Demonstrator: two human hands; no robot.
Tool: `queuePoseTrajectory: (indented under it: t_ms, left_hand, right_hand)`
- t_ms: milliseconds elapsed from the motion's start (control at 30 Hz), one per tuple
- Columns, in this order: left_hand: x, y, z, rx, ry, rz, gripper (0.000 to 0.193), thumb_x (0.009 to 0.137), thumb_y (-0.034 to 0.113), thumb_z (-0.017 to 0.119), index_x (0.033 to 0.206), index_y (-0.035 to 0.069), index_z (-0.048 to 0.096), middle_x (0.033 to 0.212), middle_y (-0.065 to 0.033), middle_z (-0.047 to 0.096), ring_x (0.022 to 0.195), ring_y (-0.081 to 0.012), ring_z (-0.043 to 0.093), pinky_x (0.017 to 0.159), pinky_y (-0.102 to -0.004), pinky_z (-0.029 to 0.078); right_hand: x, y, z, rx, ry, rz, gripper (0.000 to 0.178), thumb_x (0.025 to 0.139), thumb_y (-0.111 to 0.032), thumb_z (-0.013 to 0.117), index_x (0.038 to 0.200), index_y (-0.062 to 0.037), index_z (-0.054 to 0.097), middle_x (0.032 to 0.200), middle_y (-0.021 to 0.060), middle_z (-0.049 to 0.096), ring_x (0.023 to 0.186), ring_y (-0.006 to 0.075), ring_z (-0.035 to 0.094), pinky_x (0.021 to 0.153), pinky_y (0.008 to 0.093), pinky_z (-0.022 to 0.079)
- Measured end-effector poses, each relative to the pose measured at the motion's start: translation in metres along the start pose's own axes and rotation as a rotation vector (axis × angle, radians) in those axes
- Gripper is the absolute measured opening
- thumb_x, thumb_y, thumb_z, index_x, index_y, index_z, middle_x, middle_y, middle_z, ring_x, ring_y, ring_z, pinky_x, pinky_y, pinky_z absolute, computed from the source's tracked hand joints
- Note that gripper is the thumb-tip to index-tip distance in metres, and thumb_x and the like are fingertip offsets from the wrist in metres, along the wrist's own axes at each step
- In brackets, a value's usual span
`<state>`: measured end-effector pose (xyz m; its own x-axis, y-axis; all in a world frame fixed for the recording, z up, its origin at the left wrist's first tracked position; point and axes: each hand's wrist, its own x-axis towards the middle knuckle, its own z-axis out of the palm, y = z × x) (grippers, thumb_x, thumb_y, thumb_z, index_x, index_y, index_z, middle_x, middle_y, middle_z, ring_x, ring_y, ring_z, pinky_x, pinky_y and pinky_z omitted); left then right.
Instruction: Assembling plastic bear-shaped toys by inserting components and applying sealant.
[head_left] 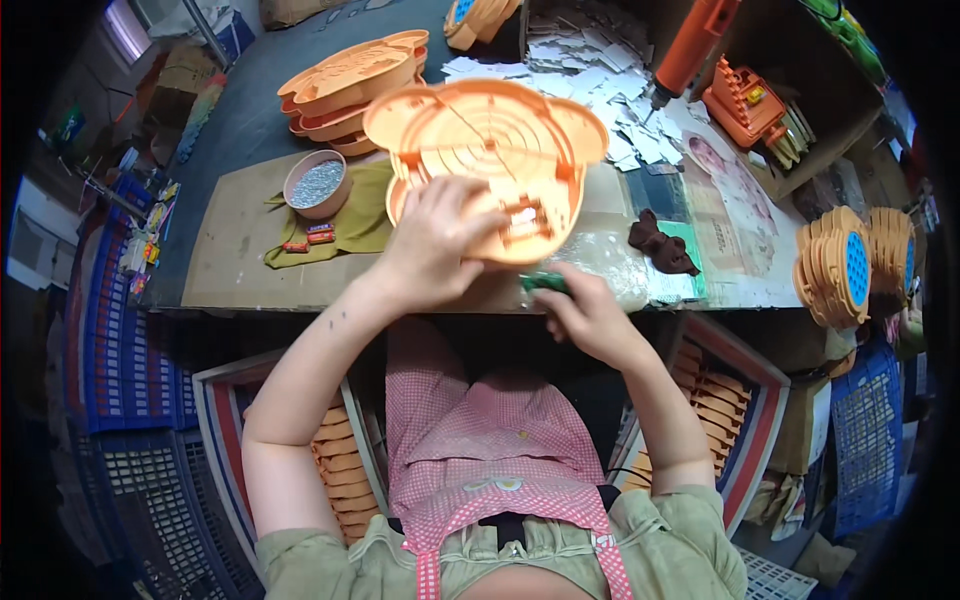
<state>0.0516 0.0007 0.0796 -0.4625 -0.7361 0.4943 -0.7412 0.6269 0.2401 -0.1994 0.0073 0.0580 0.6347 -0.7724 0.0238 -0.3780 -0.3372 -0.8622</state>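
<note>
My left hand (440, 235) is closed on an orange plastic shell (490, 120), which is tilted up above the table's front edge. Its shape has two round ears, and its hollow inside, with ring-shaped ribs and a small battery compartment (527, 218), faces me. Just below the shell's lower rim, my right hand (590, 310) grips a small green object (545, 282). The fingers cover much of that object, so its exact kind is unclear. Left of the shell, two red batteries (320, 234) lie on an olive cloth (355, 225) beside a bowl (318, 210) of small metal screws.
Stacked orange shells (350, 80) stand at the back left. White paper pieces (590, 80) spread behind, under a hanging orange power screwdriver (690, 55). To the right lie a dark brown cloth bundle (662, 243) and shells with blue discs (845, 265). Crates of orange parts (345, 460) flank my lap.
</note>
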Motion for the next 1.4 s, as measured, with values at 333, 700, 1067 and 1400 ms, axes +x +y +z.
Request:
queuePoseTrajectory:
  t_ms: [333, 700, 1067, 1400]
  left_hand:
    - [-0.029, 0.057, 0.038, -0.366, 0.071, -0.140, 0.036, 0.079, 0.012, 0.081, 0.112, 0.003, 0.071, 0.100, -0.0120, 0.067, 0.090, -0.0249, 0.066, 0.078, -0.0341, 0.054]
    - [-0.076, 0.070, 0.058, -0.965, 0.326, -0.692, 0.018, 0.085, -0.001, 0.074, 0.101, -0.002, 0.065, 0.092, -0.0065, 0.067, 0.080, -0.0101, 0.067, 0.068, -0.0252, 0.055]
    - [-0.028, 0.040, 0.065, -0.455, 0.252, -0.352, 0.021, 0.081, -0.005, 0.071, 0.101, -0.001, 0.068, 0.092, -0.0128, 0.063, 0.085, -0.0310, 0.063, 0.074, -0.0375, 0.053]
    - [-0.027, 0.049, 0.062, 0.031, 0.005, -0.184, 0.046, 0.076, 0.024, 0.080, 0.117, 0.006, 0.068, 0.121, -0.0139, 0.061, 0.121, -0.0351, 0.054, 0.101, -0.0521, 0.042]
  right_hand:
    - [-0.043, 0.039, 0.005, 0.773, 0.109, 0.222, 0.023, 0.098, -0.004, 0.061, 0.119, 0.0058, 0.061, 0.097, 0.0144, 0.070, 0.073, 0.0162, 0.068, 0.062, 0.0282, 0.058]
    - [-0.012, 0.011, -0.004, -0.253, 0.424, -0.205, 0.036, 0.078, 0.008, 0.072, 0.111, -0.0036, 0.072, 0.090, 0.0088, 0.057, 0.080, 0.0217, 0.062, 0.068, 0.0321, 0.051]
    - [0.043, 0.043, -0.008, -0.415, 0.268, -0.437, 0.032, 0.066, 0.014, 0.068, 0.096, 0.0002, 0.070, 0.081, 0.0120, 0.058, 0.079, 0.0301, 0.059, 0.069, 0.0385, 0.048]
    - [0.020, 0.025, -0.030, -0.239, 0.222, -0.225, 0.023, 0.078, 0.004, 0.075, 0.100, -0.0002, 0.068, 0.090, 0.0117, 0.065, 0.080, 0.0285, 0.066, 0.072, 0.0348, 0.053]
